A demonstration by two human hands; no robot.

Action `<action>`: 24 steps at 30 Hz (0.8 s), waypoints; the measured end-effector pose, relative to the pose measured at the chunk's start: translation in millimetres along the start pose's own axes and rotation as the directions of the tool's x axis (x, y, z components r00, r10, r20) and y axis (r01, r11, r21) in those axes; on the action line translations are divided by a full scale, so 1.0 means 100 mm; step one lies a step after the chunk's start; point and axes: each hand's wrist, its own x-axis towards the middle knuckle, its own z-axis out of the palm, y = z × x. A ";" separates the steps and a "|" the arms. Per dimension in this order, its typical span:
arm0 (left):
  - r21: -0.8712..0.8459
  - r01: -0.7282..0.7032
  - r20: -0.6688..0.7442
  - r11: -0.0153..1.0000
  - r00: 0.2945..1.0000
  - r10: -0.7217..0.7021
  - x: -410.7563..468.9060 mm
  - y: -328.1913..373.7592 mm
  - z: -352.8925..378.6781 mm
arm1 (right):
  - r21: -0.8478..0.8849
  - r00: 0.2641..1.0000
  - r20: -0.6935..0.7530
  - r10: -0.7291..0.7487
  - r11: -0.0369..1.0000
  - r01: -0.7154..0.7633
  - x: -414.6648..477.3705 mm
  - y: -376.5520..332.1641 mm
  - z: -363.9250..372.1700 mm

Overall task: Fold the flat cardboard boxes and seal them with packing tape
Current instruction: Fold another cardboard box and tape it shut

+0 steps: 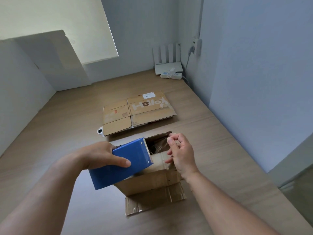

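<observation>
Your left hand [105,156] grips the blue tape dispenser [125,160] above the box [152,182] | your right hand [181,153] pinches the tape [160,144] at its far edge | flat boxes [135,111] lie just beyond.

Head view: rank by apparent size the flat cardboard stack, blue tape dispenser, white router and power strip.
1. flat cardboard stack
2. blue tape dispenser, enlarged by nearness to the camera
3. white router
4. power strip
</observation>
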 end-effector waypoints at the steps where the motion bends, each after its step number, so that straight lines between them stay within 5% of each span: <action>1: -0.005 -0.004 -0.002 1.000 1.000 0.004 -0.01 0.00 0.01 | -0.020 1.000 -0.009 -0.019 1.000 0.019 0.00 0.01 0.01; 9: -0.004 0.005 -0.006 1.000 1.000 -0.005 0.04 -0.07 0.04 | -0.114 0.978 -0.009 -0.208 0.972 0.205 -0.08 0.02 0.02; 17: -0.003 0.009 -0.056 1.000 0.998 -0.009 0.05 -0.03 -0.02 | -0.497 0.996 -0.083 -0.022 0.867 -0.023 0.08 -0.03 0.07; 20: 0.034 0.043 -0.091 0.999 0.995 -0.040 0.13 -0.02 -0.08 | -0.503 0.994 -0.107 0.028 0.860 -0.078 0.15 -0.01 0.06; 24: 0.067 0.085 -0.065 0.994 0.995 -0.080 0.19 0.02 -0.10 | -0.475 0.976 -0.101 -0.191 0.872 0.121 0.05 0.02 0.04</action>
